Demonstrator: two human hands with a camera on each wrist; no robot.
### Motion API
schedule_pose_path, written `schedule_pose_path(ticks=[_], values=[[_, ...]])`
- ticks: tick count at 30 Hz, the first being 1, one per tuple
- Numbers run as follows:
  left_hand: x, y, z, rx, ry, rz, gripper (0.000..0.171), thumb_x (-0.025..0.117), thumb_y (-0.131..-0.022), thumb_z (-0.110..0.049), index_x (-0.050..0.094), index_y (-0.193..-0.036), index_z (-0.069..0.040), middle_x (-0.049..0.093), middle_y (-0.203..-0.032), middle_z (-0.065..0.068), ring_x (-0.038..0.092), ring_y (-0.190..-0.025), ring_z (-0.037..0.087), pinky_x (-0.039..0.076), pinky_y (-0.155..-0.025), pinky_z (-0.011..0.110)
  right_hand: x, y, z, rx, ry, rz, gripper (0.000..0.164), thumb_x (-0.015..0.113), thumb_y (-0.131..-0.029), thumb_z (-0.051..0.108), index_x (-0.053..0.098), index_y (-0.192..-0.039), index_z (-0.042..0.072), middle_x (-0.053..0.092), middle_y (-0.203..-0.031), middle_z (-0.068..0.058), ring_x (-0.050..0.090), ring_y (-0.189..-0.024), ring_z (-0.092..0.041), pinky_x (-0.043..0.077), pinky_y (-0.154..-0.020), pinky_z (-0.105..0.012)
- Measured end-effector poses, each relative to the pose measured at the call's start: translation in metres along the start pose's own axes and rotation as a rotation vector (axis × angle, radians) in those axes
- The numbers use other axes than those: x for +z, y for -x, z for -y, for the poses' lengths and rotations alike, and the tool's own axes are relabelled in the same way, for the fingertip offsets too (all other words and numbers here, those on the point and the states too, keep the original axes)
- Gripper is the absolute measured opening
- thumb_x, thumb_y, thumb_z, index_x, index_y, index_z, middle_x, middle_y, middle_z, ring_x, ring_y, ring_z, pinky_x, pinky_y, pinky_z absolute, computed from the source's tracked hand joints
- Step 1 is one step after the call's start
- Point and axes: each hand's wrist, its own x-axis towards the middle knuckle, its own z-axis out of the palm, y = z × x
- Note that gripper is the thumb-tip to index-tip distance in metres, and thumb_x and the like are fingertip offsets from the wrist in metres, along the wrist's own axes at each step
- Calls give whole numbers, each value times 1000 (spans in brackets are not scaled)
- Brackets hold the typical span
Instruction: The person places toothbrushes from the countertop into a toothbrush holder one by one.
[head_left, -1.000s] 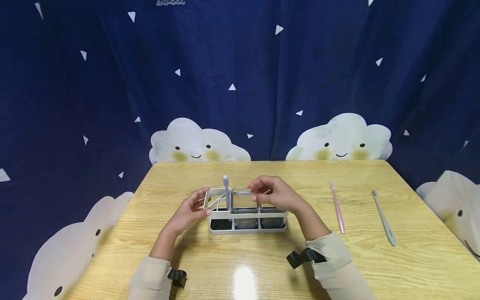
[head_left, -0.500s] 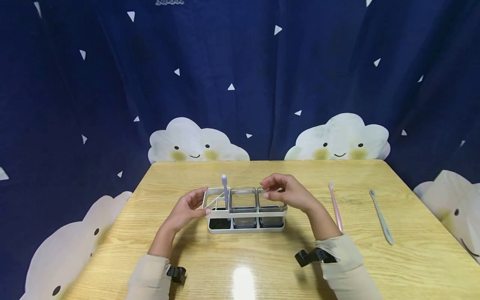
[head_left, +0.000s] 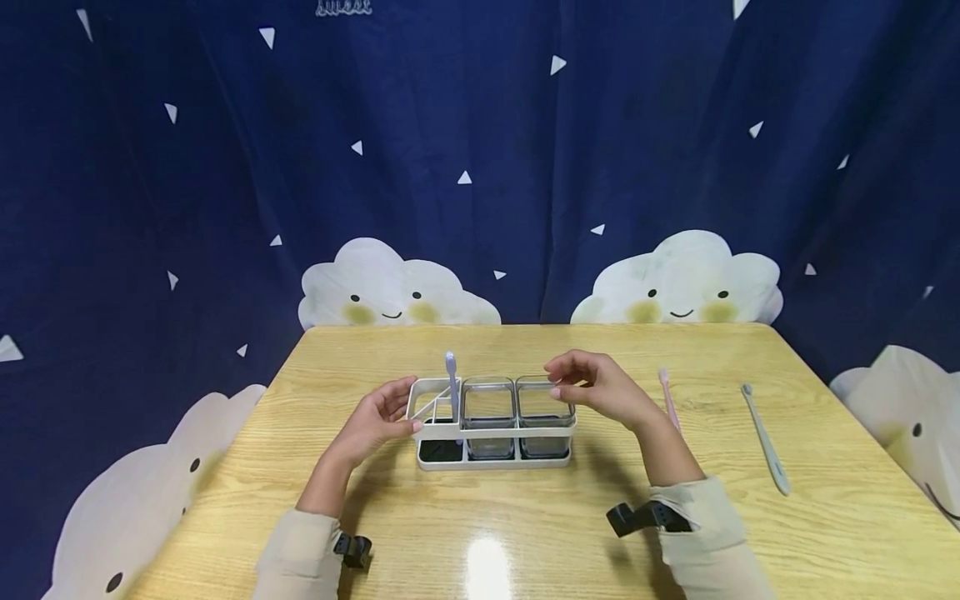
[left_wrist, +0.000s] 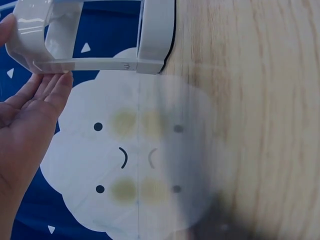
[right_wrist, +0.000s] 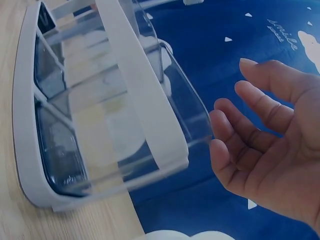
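The right hand is standing farther right than a second ago, its fingers curving loosely apart at the right glass cup, contact unclear. The forearm is partly hiding a pink toothbrush; a grey-green toothbrush is lying nearer the table's right edge. The white rack, bearing a purple toothbrush, is standing inward of the left edge, the left hand clamping its left end.

The wooden table bears a rack, pink toothbrush and grey toothbrush.
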Motion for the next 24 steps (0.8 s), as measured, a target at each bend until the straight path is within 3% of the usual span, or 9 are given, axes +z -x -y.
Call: schedule_pose_path(ticks=[8,15,21,24], values=[[1,-1,1,-6,13,-12,70,70,-73,10,36,-134,9,44,-130,30,42,-120,37,35,-100,34,-14,8,-8,4,5,-18,30,69,-83,8,60,-111,-1,61,-100,-17,57,-87,-27,51,-70,-30],[2,-1,1,6,42,-2,70,69,-73,11,36,-134,10,44,-130,30,33,-124,47,32,-102,37,-26,16,-18,15,4,-42,31,69,-83,8,60,-111,-3,60,-103,-20,58,-87,-25,52,-73,-30],[1,-1,1,0,40,2,70,70,-73,10,36,-134,9,44,-130,30,33,-124,47,33,-101,36,-37,22,-21,42,27,-52,32,70,-83,11,60,-111,-2,59,-105,-16,58,-92,-27,51,-75,-31],[-1,-1,2,0,24,-1,69,70,-74,10,37,-134,9,44,-130,30,39,-122,41,34,-101,36,-42,24,-22,64,38,-47,32,70,-84,12,59,-111,-3,57,-108,-17,57,-95,-30,51,-76,-32]])
